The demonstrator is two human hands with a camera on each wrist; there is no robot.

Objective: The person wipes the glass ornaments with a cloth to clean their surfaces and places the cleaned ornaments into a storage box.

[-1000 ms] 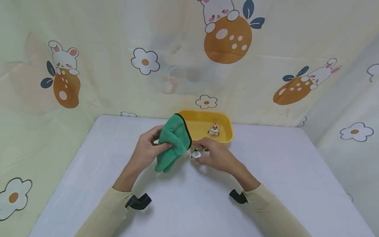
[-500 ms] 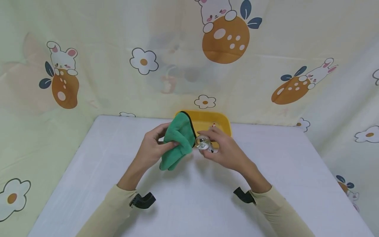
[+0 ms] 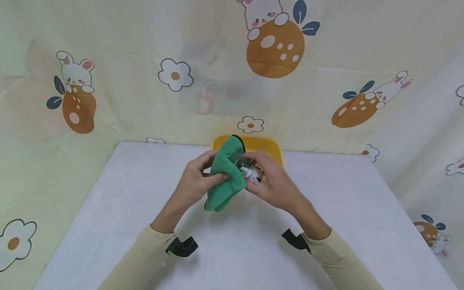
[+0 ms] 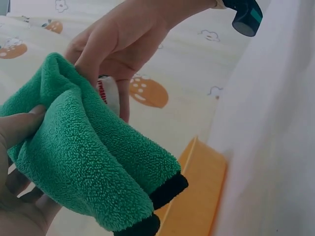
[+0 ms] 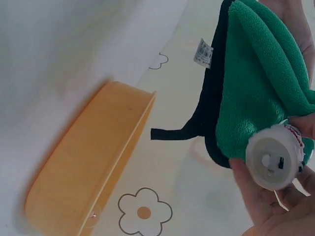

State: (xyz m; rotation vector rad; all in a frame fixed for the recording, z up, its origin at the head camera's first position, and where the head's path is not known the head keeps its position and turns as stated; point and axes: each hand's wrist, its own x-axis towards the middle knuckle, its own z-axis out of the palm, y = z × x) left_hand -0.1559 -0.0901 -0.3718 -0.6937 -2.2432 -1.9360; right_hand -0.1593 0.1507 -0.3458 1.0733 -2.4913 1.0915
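My left hand (image 3: 199, 175) grips a folded green towel (image 3: 226, 175) with black edging, thumb on the near side. In my right hand (image 3: 273, 179) a small snow globe (image 3: 251, 172) is pinched between thumb and fingers, its clear dome turned left against the cloth. The right wrist view shows the white base (image 5: 272, 160) of the globe, with a small dark switch-like spot on its underside. In the left wrist view the towel (image 4: 78, 157) covers most of the globe, leaving a strip of white with red marks.
Behind the hands, at the table's back edge, stands a yellow tray (image 3: 270, 145), partly hidden by the towel and right hand. A white cloth (image 3: 326, 193) covers the table. A patterned curtain (image 3: 127, 100) hangs behind it.
The right hand has lifted the snow globe off the table and tipped it, dome leftward, against the towel. The left hand has shifted right with the towel.
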